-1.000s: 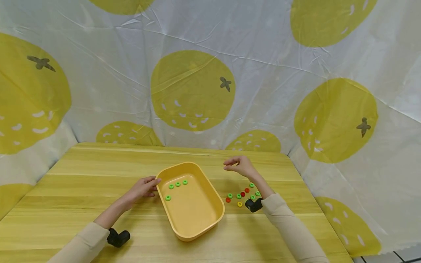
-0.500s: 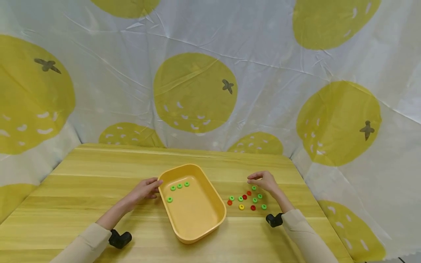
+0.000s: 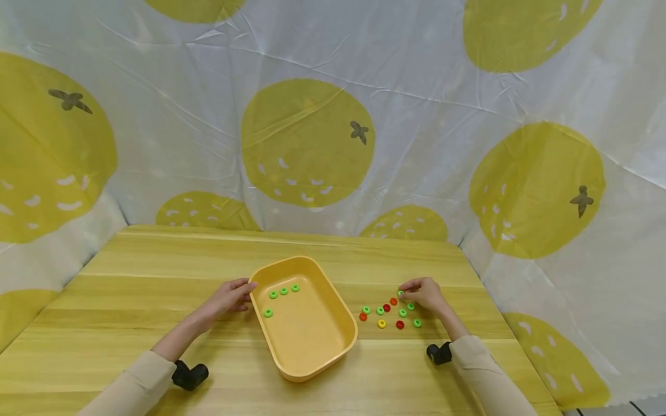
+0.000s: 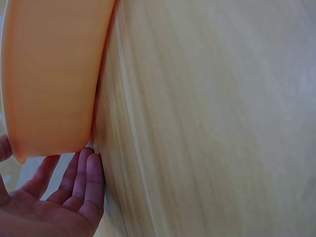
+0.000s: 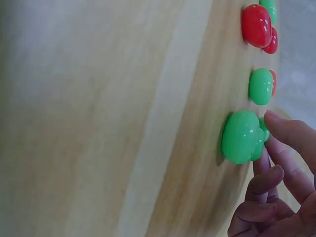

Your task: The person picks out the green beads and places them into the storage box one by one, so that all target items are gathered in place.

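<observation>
My hands are well apart, on opposite sides of the yellow tray (image 3: 312,332). My left hand (image 3: 227,297) grips the tray at its left rim, towards the far end: the thumb lies over the rim, the fingers along the outer wall. Whether every finger touches the wall, I cannot tell.

My right hand (image 3: 428,293) is to the right of the tray, clear of it. Its thumb and forefinger pinch a green ring (image 3: 400,294), low at the table (image 3: 171,254); whether the ring touches the tabletop is hidden.

Contents of the tray: four green rings (image 3: 284,291), three in a slanting row at its far end and one nearer me, close to its left wall.

Outside the tray, to its right, lie five further green pieces (image 3: 402,312), two orange rings (image 3: 393,301), two red rings (image 3: 400,325) and one yellow ring (image 3: 381,324), loosely scattered. One orange ring and one green piece lie nearest the tray's right wall. The pieces have rounded, glossy sides.

Behind the tray, beyond the table, hangs a pale cloth (image 3: 416,156) printed with large yellow fruit. My sleeves (image 3: 481,370) are beige, with a black device (image 3: 189,376) at each cuff.
</observation>
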Action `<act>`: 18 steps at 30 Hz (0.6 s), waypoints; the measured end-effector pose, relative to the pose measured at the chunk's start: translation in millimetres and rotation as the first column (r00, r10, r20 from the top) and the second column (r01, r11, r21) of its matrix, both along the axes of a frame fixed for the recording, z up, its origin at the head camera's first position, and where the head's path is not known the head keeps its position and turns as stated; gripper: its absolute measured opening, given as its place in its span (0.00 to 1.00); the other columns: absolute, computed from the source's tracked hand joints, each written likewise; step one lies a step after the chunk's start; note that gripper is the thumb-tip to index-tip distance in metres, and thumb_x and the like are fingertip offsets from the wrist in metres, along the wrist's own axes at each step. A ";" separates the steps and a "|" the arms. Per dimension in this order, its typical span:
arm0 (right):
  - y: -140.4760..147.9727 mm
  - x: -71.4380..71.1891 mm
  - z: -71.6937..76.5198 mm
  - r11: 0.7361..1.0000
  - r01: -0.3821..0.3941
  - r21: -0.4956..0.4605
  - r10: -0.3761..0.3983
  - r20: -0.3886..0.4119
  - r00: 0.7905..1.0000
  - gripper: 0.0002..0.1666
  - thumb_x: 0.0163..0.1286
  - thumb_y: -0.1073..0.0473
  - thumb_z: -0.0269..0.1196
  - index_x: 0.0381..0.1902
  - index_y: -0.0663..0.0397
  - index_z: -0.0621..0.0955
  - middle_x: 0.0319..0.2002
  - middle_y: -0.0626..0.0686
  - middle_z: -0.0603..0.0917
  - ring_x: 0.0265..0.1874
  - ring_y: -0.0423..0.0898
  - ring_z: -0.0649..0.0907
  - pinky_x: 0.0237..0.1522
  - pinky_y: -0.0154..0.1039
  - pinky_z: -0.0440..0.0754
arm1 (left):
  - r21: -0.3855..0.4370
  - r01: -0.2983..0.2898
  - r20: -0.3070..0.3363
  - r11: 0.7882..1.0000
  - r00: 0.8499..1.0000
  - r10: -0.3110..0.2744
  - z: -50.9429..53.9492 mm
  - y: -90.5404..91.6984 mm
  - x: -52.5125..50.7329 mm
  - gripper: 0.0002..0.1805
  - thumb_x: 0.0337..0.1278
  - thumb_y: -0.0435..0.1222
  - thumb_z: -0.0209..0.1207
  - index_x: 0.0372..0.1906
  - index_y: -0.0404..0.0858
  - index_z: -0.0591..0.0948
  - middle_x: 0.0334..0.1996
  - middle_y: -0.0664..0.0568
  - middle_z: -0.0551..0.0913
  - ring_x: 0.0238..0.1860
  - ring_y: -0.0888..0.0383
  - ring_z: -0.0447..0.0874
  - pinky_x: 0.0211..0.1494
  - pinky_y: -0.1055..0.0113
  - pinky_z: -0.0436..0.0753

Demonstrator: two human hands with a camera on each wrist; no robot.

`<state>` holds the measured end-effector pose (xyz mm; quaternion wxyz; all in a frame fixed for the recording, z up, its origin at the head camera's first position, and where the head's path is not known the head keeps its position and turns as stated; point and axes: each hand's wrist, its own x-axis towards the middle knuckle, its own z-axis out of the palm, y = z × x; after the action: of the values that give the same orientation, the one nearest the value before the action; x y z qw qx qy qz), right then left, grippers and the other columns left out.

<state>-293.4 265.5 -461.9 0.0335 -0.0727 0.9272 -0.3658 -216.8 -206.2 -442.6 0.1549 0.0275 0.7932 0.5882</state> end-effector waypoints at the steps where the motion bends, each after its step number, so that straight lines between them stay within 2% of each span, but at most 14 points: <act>1: -0.9 0.0 0.6 1.000 0.000 0.005 0.000 -0.003 1.000 0.10 0.55 0.60 0.70 0.33 0.59 0.87 0.28 0.52 0.87 0.28 0.39 0.80 0.42 0.40 0.77 | -0.001 -0.002 0.001 1.000 1.000 0.002 0.1 -0.1 -0.1 0.35 0.69 0.48 0.46 0.67 0.23 0.59 0.51 0.36 0.79 0.46 0.59 0.81 0.48 0.64 0.82; 10: -3.2 0.2 3.2 1.000 -0.002 0.005 0.002 -0.008 1.000 0.09 0.53 0.61 0.71 0.31 0.60 0.86 0.26 0.53 0.86 0.25 0.38 0.79 0.33 0.32 0.73 | -0.037 -0.009 0.010 0.999 1.000 0.010 0.6 0.5 1.0 0.39 0.69 0.49 0.46 0.69 0.22 0.53 0.57 0.31 0.74 0.51 0.55 0.80 0.53 0.59 0.81; 16: -1.6 4.6 10.7 0.997 -0.053 -0.058 0.050 -0.055 0.997 0.08 0.53 0.57 0.71 0.30 0.56 0.87 0.24 0.49 0.84 0.25 0.40 0.78 0.30 0.32 0.71 | -0.038 -0.011 0.006 0.999 1.000 0.012 1.0 1.2 1.1 0.37 0.69 0.49 0.46 0.68 0.23 0.56 0.56 0.32 0.75 0.50 0.56 0.80 0.52 0.60 0.81; 18: -4.4 3.5 14.1 0.998 -0.038 -0.054 0.035 -0.047 0.998 0.09 0.53 0.58 0.70 0.31 0.56 0.87 0.26 0.51 0.85 0.28 0.43 0.79 0.31 0.33 0.72 | -0.037 -0.011 0.005 0.999 1.000 0.011 0.9 1.0 1.2 0.37 0.69 0.49 0.46 0.68 0.23 0.56 0.56 0.32 0.75 0.50 0.55 0.80 0.52 0.60 0.81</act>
<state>-290.0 261.2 -447.8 0.0168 -0.0989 0.9158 -0.3889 -215.5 -205.2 -441.6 0.1542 0.0188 0.8036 0.5745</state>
